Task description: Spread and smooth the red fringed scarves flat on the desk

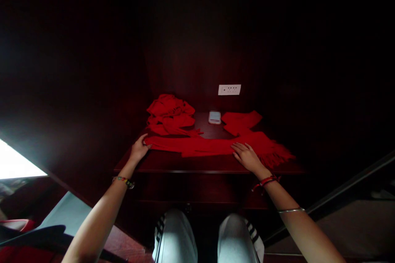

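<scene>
A long red scarf (210,146) lies stretched across the dark wooden table (197,165), its fringed end (277,157) hanging toward the right edge. My left hand (139,148) pinches the scarf's left end. My right hand (247,157) rests flat on the scarf near its right part, fingers spread. A crumpled heap of red scarves (170,114) sits at the back left. A folded red scarf (240,121) lies at the back right.
A small white phone-like object (214,116) lies between the heap and the folded scarf. A white wall socket plate (229,89) is on the dark panel behind. My knees in light trousers (206,234) are under the table's front edge. Bright light comes from the left.
</scene>
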The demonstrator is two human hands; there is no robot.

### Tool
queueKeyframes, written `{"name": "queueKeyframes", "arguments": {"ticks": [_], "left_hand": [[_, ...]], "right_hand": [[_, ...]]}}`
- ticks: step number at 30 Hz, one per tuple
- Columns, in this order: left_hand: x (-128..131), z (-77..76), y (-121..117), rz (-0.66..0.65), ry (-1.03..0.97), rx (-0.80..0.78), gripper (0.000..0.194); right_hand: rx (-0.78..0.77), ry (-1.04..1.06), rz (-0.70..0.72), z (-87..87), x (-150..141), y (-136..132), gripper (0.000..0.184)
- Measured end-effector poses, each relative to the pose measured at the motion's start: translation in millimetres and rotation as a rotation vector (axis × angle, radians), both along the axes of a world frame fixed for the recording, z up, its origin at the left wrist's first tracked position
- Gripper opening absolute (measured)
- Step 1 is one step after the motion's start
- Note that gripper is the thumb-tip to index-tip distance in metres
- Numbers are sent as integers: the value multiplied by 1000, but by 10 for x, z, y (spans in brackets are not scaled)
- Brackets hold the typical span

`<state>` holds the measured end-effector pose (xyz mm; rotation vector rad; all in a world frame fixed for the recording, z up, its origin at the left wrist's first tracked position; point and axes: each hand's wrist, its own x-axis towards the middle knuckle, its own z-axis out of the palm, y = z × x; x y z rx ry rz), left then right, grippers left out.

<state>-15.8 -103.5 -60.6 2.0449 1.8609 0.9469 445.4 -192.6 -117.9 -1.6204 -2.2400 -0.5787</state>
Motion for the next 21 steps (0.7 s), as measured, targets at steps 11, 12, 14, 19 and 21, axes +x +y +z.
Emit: {"name": "queueKeyframes", "arguments": {"ticks": [11,12,14,19,21], "left_hand": [[-153,482,-301,254,710,32,45],[-147,422,-290,255,676,-72,49],[-147,292,-268,228,610,-237,55],[-241,186,-259,231,573,-235,48],[-290,230,-259,252,544,-235,44]], "right_hand": [[-10,-14,-16,12,7,-6,37],[-13,-11,-19,11,10,-5,37],[-17,-2,-19,11,9,-4,38],[-23,4,-13,41,-21,-25,37],[-19,6,-18,52,-31,-35,37]]}}
